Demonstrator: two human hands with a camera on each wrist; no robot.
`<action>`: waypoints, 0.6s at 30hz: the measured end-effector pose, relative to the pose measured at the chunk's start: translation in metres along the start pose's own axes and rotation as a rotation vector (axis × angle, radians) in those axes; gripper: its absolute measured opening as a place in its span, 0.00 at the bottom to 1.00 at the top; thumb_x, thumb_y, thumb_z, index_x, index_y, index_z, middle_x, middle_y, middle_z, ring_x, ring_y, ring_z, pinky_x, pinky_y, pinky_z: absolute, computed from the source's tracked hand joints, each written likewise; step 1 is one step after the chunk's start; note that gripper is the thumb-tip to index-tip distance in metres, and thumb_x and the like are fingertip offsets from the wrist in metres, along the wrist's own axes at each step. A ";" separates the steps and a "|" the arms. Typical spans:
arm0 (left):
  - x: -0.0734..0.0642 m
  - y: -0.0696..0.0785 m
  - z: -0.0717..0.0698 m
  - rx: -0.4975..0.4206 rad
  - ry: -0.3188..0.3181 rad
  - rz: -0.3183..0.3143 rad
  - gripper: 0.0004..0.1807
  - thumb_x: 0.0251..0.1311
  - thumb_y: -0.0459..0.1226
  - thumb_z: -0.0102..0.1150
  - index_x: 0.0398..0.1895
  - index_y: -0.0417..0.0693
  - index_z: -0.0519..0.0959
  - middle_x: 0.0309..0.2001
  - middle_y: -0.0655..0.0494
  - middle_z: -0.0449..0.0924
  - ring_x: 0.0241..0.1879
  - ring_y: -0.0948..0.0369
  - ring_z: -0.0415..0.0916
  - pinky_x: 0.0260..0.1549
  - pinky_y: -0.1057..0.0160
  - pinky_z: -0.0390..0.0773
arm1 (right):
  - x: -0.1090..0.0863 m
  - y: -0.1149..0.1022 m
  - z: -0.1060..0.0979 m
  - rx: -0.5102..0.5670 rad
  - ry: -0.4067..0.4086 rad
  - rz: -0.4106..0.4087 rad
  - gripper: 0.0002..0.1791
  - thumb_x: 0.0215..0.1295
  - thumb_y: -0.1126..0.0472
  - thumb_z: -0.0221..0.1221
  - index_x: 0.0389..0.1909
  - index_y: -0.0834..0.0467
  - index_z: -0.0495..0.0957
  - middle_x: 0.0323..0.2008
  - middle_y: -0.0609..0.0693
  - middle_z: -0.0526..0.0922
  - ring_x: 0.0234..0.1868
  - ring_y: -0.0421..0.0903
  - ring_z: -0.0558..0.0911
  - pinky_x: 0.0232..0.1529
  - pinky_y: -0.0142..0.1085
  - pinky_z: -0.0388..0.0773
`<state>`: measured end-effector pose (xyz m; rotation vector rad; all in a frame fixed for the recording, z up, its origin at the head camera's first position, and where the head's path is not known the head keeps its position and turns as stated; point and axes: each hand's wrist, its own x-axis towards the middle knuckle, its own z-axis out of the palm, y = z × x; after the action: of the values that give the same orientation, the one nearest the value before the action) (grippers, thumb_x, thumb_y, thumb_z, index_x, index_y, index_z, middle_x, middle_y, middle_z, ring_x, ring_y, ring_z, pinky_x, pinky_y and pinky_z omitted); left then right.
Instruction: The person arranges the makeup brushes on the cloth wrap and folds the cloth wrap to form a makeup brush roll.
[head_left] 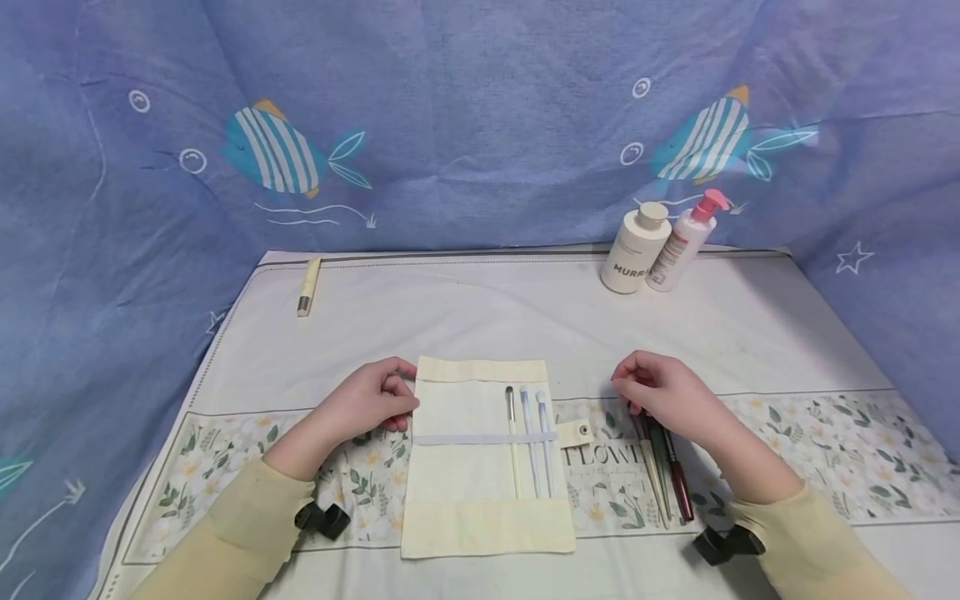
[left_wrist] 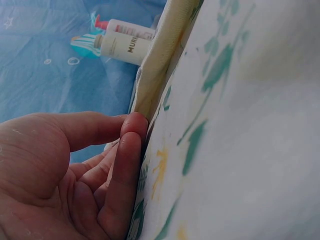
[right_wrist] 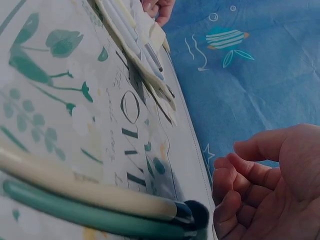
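A cream cloth brush roll (head_left: 457, 471) lies unfolded on the table, with three slim makeup brushes (head_left: 542, 450) under its lilac band and a snap tab at its right side. My left hand (head_left: 372, 398) rests at the roll's left edge, fingers loosely bent; in the left wrist view its fingertips (left_wrist: 134, 122) are right at the cloth's edge. My right hand (head_left: 663, 392) hovers over loose makeup brushes (head_left: 678, 483) with cream, green and dark red handles, and holds nothing. Its fingers hang loosely curled and hide the brushes' upper ends in the head view.
Two bottles stand at the back right: a white capped one (head_left: 633, 250) and a pump bottle (head_left: 678, 250) with a pink top. A slim cream tube-like item (head_left: 309, 287) lies at the back left. Blue fish-print fabric (head_left: 480, 125) hangs behind the floral-banded tablecloth (head_left: 465, 300).
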<state>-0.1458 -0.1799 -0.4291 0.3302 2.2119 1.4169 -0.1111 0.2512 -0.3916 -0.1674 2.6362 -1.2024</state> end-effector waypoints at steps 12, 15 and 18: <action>0.000 -0.001 0.000 -0.002 0.005 -0.002 0.25 0.70 0.32 0.62 0.66 0.35 0.69 0.32 0.47 0.84 0.26 0.54 0.83 0.29 0.59 0.84 | -0.009 0.011 -0.011 -0.100 0.031 0.066 0.08 0.73 0.58 0.62 0.40 0.59 0.81 0.25 0.50 0.81 0.27 0.47 0.80 0.27 0.36 0.75; 0.000 -0.002 0.000 -0.005 0.004 0.001 0.25 0.70 0.32 0.62 0.66 0.35 0.69 0.32 0.47 0.84 0.26 0.54 0.83 0.29 0.59 0.84 | -0.011 0.013 -0.013 -0.131 0.024 0.078 0.08 0.73 0.57 0.62 0.40 0.58 0.82 0.26 0.51 0.82 0.27 0.46 0.80 0.26 0.36 0.75; 0.000 -0.002 0.000 -0.008 0.003 0.002 0.25 0.70 0.32 0.62 0.66 0.35 0.69 0.32 0.47 0.84 0.26 0.54 0.83 0.29 0.59 0.84 | -0.013 0.016 -0.014 -0.167 0.013 0.076 0.08 0.73 0.56 0.62 0.39 0.58 0.82 0.29 0.49 0.83 0.28 0.45 0.78 0.27 0.36 0.73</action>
<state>-0.1451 -0.1804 -0.4307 0.3273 2.2084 1.4281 -0.1026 0.2743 -0.3924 -0.0872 2.7268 -0.9624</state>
